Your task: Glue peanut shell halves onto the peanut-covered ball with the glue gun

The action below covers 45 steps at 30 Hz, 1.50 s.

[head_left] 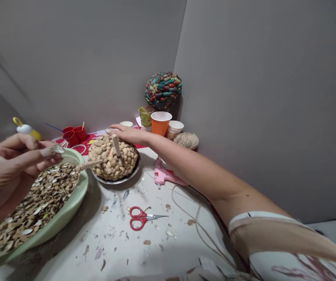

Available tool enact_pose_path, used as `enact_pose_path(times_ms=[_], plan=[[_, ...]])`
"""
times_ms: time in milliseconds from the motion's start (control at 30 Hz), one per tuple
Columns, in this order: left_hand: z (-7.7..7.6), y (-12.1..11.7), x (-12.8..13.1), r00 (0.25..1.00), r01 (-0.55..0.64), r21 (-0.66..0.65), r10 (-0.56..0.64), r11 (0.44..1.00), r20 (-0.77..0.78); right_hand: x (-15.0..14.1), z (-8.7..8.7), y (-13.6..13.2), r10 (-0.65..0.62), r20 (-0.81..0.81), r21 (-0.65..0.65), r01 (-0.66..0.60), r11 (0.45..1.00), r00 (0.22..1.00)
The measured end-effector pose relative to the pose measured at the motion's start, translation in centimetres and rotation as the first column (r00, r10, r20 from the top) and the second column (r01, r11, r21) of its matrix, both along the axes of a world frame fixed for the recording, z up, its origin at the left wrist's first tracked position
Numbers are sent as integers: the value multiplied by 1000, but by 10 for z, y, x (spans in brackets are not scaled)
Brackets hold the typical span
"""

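Observation:
My left hand (18, 168) is raised over a pale green basket (81, 187) heaped with broken brown nut shells (39, 203). Its thumb and fingers pinch a small, whitish, shiny piece of shell (57, 148). A round form covered in tan shells (113, 166) sits in a shallow metal dish (124, 180), with two sticks (116, 145) poking out of it. Across the top of this form lies my right hand (128, 134), fingers stretched out and resting on the far side; the fingertips are partly visible.
Red-handled scissors (140, 218) lie on the white table among shell scraps. A pink glue gun (165, 173) rests to the right, near a twine ball (187, 140). Behind stand an orange cup (160, 124), red pots (71, 137) and a multicoloured ball (163, 89) against the grey walls.

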<state>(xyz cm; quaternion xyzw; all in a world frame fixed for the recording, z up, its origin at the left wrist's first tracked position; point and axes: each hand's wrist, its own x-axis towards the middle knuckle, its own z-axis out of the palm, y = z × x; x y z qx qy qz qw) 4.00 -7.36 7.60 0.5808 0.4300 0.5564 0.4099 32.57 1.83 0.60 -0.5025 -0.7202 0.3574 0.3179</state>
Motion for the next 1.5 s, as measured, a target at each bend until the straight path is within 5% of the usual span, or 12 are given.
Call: enact_pose_path(times_ms=[333,633,967,1267,1500], plan=[[-3,6,20,993,101,-79,-96,992,63,-4,-12,-16,-67,-166,81,81,993,984],[-7,7,31,988,132,-26,-133,991,-80,-9,-24,-21,-89,-341,208,167,964,936],[-14,-2,55,934,272,100,-237,957,-268,-10,-36,-32,-137,-363,392,284,875,922],[-40,4,60,693,416,313,-74,854,-717,-11,-32,-35,-129,-338,419,272,866,932],[-43,6,73,558,504,400,65,765,-828,-11,-32,-37,-130,-322,429,267,863,938]])
